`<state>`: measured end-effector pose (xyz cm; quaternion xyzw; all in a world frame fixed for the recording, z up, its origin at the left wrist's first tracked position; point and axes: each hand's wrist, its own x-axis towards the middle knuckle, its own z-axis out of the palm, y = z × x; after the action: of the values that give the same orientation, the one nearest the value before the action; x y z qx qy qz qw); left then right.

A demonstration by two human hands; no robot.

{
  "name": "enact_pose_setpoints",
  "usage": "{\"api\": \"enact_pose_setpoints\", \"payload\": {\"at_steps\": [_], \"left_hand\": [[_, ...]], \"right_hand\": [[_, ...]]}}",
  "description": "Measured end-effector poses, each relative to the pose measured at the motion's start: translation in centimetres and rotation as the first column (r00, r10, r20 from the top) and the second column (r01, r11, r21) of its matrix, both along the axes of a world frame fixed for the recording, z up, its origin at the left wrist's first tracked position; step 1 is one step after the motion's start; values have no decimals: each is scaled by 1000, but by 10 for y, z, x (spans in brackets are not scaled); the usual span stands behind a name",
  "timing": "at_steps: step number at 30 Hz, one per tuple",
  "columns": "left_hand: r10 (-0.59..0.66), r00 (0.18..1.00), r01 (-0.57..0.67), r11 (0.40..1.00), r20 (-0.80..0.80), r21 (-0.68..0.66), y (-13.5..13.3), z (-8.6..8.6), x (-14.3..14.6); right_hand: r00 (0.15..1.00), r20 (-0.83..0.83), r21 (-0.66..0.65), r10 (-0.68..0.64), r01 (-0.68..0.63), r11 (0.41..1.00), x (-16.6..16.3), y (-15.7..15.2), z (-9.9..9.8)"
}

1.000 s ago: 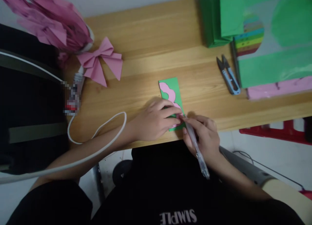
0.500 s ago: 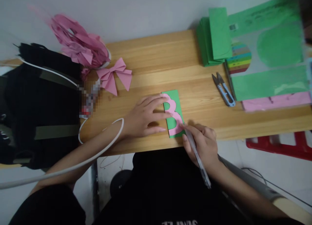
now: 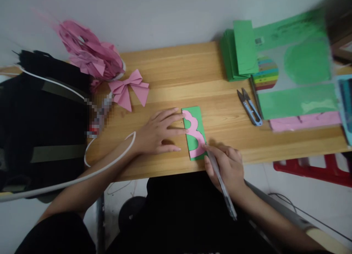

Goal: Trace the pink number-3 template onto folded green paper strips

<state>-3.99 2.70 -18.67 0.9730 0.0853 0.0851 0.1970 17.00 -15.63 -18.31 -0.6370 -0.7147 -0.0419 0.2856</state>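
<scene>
A pink paper cutout (image 3: 198,139), curved like a 3, lies flat on a small green paper rectangle (image 3: 198,115) near the table's front edge. My left hand (image 3: 159,131) is spread flat, with two fingertips touching the cutout's left side and the other fingers on the wood. In my right hand (image 3: 227,166) is a clear pen (image 3: 222,184), held between thumb and fingers. Its tip is at the lower right edge of the pink cutout, over the green paper; a fingertip hides the exact contact.
Thread snips (image 3: 249,107) lie at right, beside a green paper pack (image 3: 298,103) and a stack of green cards (image 3: 243,48). A pink paper bow (image 3: 130,89), pink crumpled paper (image 3: 90,54) and a black bag (image 3: 49,118) are at left. A white cable (image 3: 110,169) crosses my left forearm.
The view has shifted slightly, so the table sits lower in the picture. My left fingers have drawn back a little toward the cutout's left edge. The pen stays near the lower right edge.
</scene>
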Motion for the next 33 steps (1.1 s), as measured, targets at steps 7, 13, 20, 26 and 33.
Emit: {"api": "enact_pose_setpoints", "payload": {"at_steps": [7, 13, 20, 26, 33], "left_hand": [[17, 1000, -17, 1000, 5, 14, 0, -4, 0], [25, 1000, -25, 1000, -3, 11, -1, -3, 1], [15, 1000, -15, 999, -5, 36, -2, -3, 1], [21, 1000, -21, 999, -11, 41, -2, -5, 1], [54, 999, -53, 997, -5, 50, -4, -7, 1]], "right_hand": [[1000, 11, 5, 0, 0, 1000, -2, 3, 2], [999, 44, 18, 2, -2, 1000, -5, 5, 5], [997, 81, 6, 15, -16, 1000, -4, 6, 4], [1000, 29, -11, -11, 12, 1000, -4, 2, 0], [998, 56, -16, -23, 24, 1000, -3, -4, -5]]}}
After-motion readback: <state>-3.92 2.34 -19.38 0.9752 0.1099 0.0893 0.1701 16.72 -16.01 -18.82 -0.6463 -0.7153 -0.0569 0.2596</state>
